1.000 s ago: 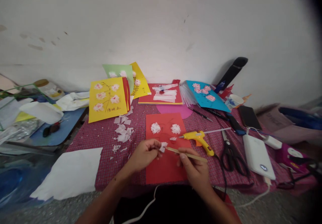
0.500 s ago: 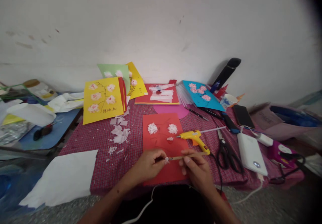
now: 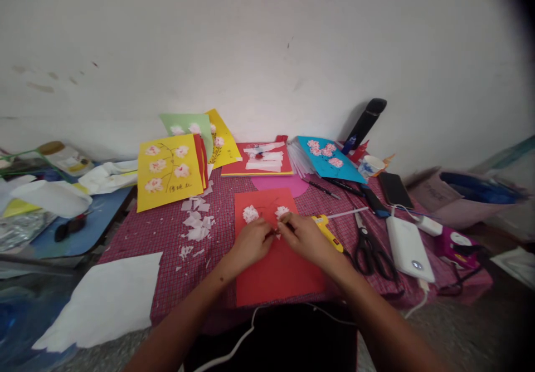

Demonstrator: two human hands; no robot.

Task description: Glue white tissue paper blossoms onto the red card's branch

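My left hand (image 3: 254,241) and my right hand (image 3: 303,237) meet fingertip to fingertip over a red sheet of paper (image 3: 276,277). The fingers of each are pinched. A tiny pale bit shows below the fingertips, but what either hand holds is hidden. Above them on the sheet sit two white crumpled-paper blossoms, the left blossom (image 3: 251,214) and the right blossom (image 3: 281,211), with thin dark branch lines. Partly behind my right hand lies a yellow glue gun (image 3: 328,233) with a clear glue stick (image 3: 348,213) in its back end.
Torn white paper scraps (image 3: 197,226) lie left of the sheet. Black-handled scissors (image 3: 373,258), a white power bank (image 3: 410,249) and a phone (image 3: 395,189) are at the right. Finished cards, a yellow card (image 3: 169,171) and a blue card (image 3: 332,160), stand at the back.
Both hands have moved up the red sheet and come together. The thin stick that was in my right hand no longer shows. The view has shifted slightly.
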